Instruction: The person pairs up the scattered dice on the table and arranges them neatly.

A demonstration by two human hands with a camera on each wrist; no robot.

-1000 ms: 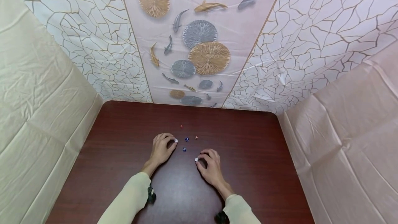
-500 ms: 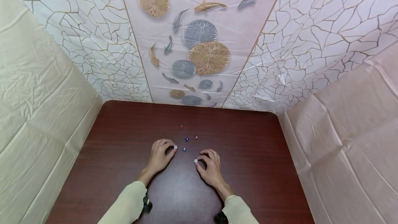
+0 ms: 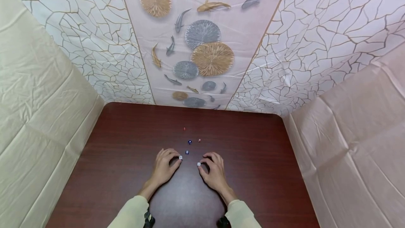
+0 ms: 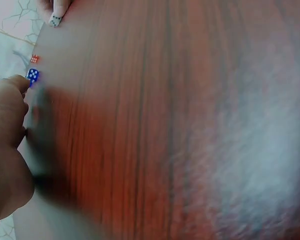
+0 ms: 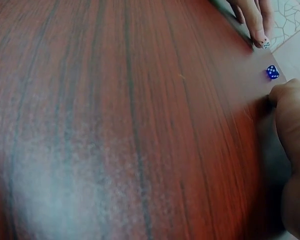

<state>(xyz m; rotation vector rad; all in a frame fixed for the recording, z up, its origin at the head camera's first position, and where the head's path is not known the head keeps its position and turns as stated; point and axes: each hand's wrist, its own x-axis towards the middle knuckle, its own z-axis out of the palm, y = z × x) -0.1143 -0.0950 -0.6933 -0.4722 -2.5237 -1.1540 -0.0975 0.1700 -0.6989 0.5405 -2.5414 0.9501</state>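
My left hand (image 3: 163,166) pinches a white die (image 3: 180,157) between thumb and fingertips, low over the brown table. Across from it, my right hand (image 3: 216,172) pinches a second white die (image 3: 199,164); a short gap separates the two dice. In the right wrist view the left hand's white die (image 5: 265,44) shows dark pips at the fingertips. The right hand's white die (image 4: 55,20) appears at the top of the left wrist view. Just beyond the left fingertips lies a blue die (image 3: 187,152), with another blue die (image 3: 190,142) farther back.
Two small red dice lie farther off: one red die (image 3: 199,140) right of the blue ones, the other red die (image 3: 185,128) farthest back. The dark wood table (image 3: 253,143) meets a patterned cloth (image 3: 202,90) at its back edge, and cream cloth walls flank both sides.
My left hand has drawn its white die back toward me, past the blue dice, to near the other white die. The right hand's die has shifted slightly left and nearer.
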